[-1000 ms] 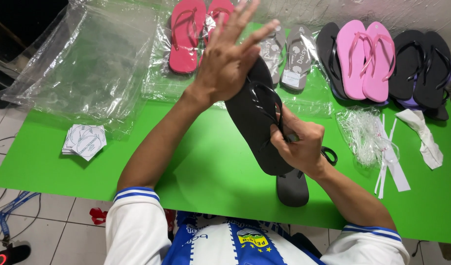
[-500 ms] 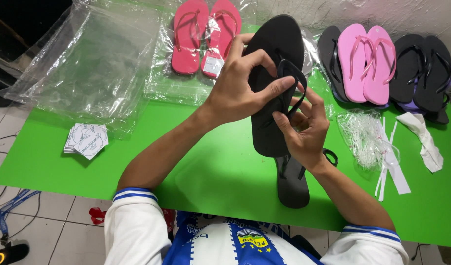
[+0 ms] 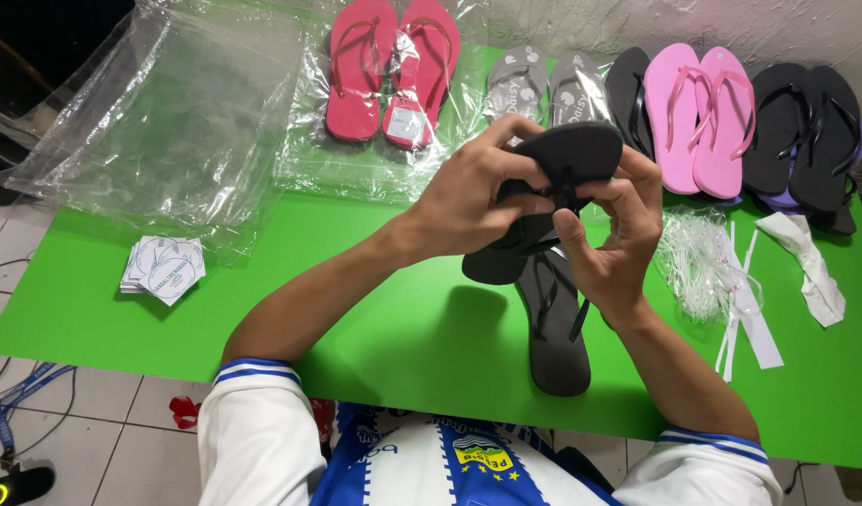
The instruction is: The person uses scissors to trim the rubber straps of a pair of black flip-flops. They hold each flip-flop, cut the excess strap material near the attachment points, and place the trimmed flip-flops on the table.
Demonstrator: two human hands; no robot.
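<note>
Black rubber is what both hands are gripping: a black flip-flop (image 3: 562,159) is being held up above the green table (image 3: 262,300), between the two hands. The left hand (image 3: 473,201) is clasping it from the left side, fingers curling over its edge and thumb pressing near the strap. The right hand (image 3: 614,239) is closing on it from the right and below, its thumb reaching up to the strap where the left fingers are meeting it. The sandal's broad end is sitting highest, toward the far edge of the table, and its long axis is tilting down and leftward toward the person, with the lower end showing under the left hand. Directly beneath the hands, a second black flip-flop (image 3: 553,328) is lying flat on the table, lengthwise toward the person. Just right of it, a heap of clear plastic ties (image 3: 698,262) and white paper strips (image 3: 750,319) are lying. Beyond the hands, grey sandals (image 3: 543,89) are resting in clear wrapping.
</note>
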